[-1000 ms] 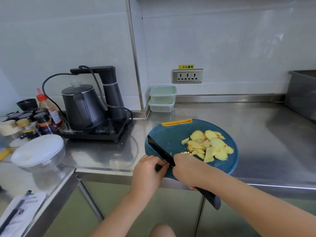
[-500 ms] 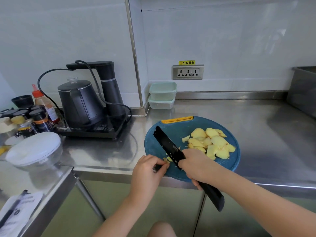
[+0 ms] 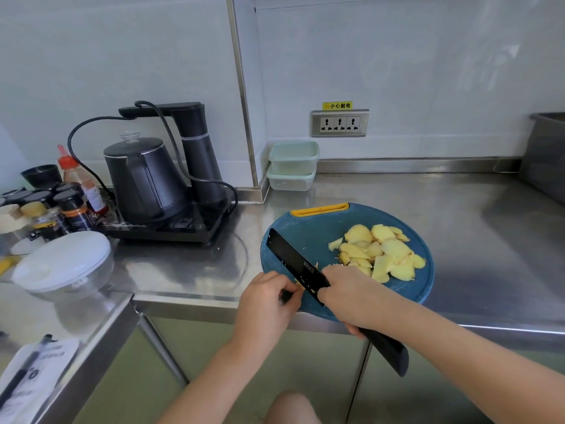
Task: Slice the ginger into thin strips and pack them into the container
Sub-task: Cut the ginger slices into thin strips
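A pile of yellow ginger slices (image 3: 380, 254) lies on the right half of a round blue cutting board (image 3: 308, 229) at the counter's front edge. My right hand (image 3: 347, 296) grips the handle of a black knife (image 3: 295, 266), whose blade slants up and to the left over the board. My left hand (image 3: 264, 301) sits at the board's near left rim, its curled fingertips pinching a small bit of ginger (image 3: 299, 283) right beside the blade. Two stacked pale green containers (image 3: 293, 165) stand in the back corner by the wall.
A black kettle (image 3: 143, 179) on its base with a water tower stands left of the board. Spice jars (image 3: 65, 209) and a lidded glass bowl (image 3: 62, 266) crowd the far left. A grey metal tub (image 3: 547, 154) sits at the right edge. Papers (image 3: 29, 381) lie on the lower table.
The knife blade has lifted from flat on the board and swung up and to the left. My left hand has stayed at the board's rim on the small ginger bit.
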Demonstrator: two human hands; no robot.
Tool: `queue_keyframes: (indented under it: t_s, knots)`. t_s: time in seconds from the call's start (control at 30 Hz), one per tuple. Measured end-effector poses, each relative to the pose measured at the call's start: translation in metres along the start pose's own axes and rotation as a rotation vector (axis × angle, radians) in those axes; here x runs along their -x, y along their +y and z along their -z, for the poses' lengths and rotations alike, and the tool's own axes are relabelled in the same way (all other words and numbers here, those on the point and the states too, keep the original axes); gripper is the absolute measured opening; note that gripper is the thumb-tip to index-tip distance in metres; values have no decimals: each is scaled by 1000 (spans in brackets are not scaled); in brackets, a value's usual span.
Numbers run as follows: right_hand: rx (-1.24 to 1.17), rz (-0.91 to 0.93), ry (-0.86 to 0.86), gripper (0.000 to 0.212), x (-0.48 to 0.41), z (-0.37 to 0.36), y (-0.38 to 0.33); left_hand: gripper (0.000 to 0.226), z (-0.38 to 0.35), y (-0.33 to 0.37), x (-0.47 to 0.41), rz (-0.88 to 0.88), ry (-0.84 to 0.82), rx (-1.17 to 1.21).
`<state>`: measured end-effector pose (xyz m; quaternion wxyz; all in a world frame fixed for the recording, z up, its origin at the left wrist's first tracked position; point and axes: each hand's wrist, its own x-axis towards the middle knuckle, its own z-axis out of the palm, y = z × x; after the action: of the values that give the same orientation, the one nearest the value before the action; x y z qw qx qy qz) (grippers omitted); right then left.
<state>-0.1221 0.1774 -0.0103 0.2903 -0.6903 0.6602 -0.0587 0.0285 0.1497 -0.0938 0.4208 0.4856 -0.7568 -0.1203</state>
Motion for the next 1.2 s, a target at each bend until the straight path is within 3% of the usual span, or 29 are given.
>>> queue_keyframes:
  t_s: [0.13, 0.4, 0.6, 0.83, 1.2]
  knots:
    - [43, 32, 31, 27, -4, -4, 2, 15, 1, -2, -2, -30, -18, -41]
    - [65, 28, -22, 23, -8, -1, 3, 9, -2, -4, -4, -28, 8, -26]
    - [95, 24, -20, 27, -20, -8, 3, 26, -3, -4, -2, 53, 8, 94]
    - [141, 69, -13, 33, -22, -5, -11, 25, -1, 1, -3, 83, -23, 69]
    - [-84, -82, -66, 17, -5, -3, 17, 23, 0, 7, 0, 115, -8, 64]
